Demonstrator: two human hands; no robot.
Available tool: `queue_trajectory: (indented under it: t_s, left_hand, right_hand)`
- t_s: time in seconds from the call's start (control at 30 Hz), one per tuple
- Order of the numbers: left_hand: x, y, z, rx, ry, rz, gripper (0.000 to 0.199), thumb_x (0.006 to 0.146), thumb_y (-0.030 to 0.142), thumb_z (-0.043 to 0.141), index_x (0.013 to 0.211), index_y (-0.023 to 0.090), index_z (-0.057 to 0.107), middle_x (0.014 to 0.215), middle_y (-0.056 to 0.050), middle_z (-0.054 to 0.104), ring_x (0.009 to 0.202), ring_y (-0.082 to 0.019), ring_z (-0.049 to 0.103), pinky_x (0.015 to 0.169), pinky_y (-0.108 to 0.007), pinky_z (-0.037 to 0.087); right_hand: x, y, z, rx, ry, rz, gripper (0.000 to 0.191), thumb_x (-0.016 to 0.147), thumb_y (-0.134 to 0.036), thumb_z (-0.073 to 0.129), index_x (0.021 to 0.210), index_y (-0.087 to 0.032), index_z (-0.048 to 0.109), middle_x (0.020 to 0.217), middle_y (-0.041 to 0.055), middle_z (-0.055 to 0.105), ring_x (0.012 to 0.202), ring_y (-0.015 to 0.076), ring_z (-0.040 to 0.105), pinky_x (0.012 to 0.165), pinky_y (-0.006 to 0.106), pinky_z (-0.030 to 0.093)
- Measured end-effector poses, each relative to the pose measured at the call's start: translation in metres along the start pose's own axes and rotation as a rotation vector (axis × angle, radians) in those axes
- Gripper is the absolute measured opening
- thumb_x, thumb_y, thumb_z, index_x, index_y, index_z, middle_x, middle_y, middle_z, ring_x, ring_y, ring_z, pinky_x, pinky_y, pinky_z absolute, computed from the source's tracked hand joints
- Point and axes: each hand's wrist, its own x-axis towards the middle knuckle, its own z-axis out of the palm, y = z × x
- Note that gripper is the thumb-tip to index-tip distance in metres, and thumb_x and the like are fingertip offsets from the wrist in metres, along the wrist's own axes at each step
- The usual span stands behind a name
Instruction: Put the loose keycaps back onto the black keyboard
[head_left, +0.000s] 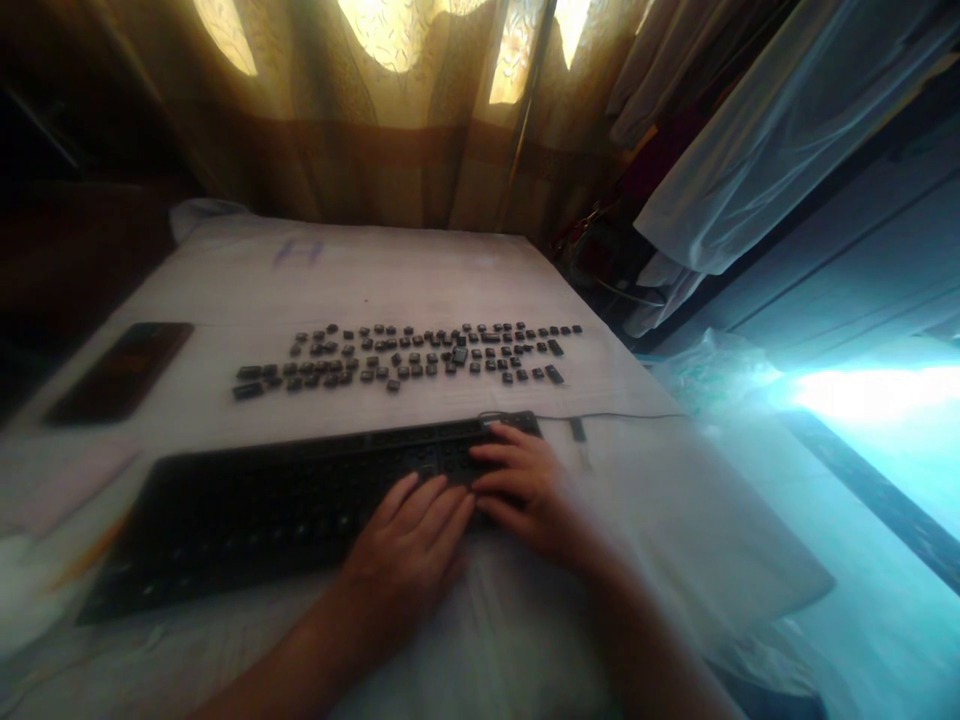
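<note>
A black keyboard [247, 500] lies at a slant across the near part of the table. Over its right half rests my left hand [412, 540], fingers stretched out and lying on it. My right hand [521, 485] reaches in from the right, fingers spread over the keyboard's right end near the cable. The two hands almost meet at the fingertips, and whether something tiny sits under them is hidden. Beyond the keyboard, loose black keycaps [405, 371] lie in several rough rows.
A dark phone [124, 372] lies at the left of the white-covered table [420, 270]. Near the left edge are a pink block [79, 485] and a blurred orange stick [90, 555]. A thin cable [615, 416] runs right from the keyboard. Curtains [420, 150] hang behind.
</note>
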Motion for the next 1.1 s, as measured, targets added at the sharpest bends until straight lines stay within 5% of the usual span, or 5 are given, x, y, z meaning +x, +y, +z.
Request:
queue_trajectory:
  t_s: [1.1]
  left_hand:
    - [-0.008, 0.0037, -0.0015, -0.061, 0.048, -0.039, 0.028, 0.1, 0.022, 0.049, 0.119, 0.018, 0.069, 0.112, -0.006, 0.074, 0.113, -0.021, 0.063, 0.113, -0.042, 0.041]
  right_hand:
    - [0.0023, -0.0095, -0.001, -0.133, -0.06, -0.075, 0.016, 0.089, -0.013, 0.061, 0.097, -0.02, 0.072, 0.113, 0.0102, 0.074, 0.124, 0.0309, 0.059, 0.102, 0.053, 0.047]
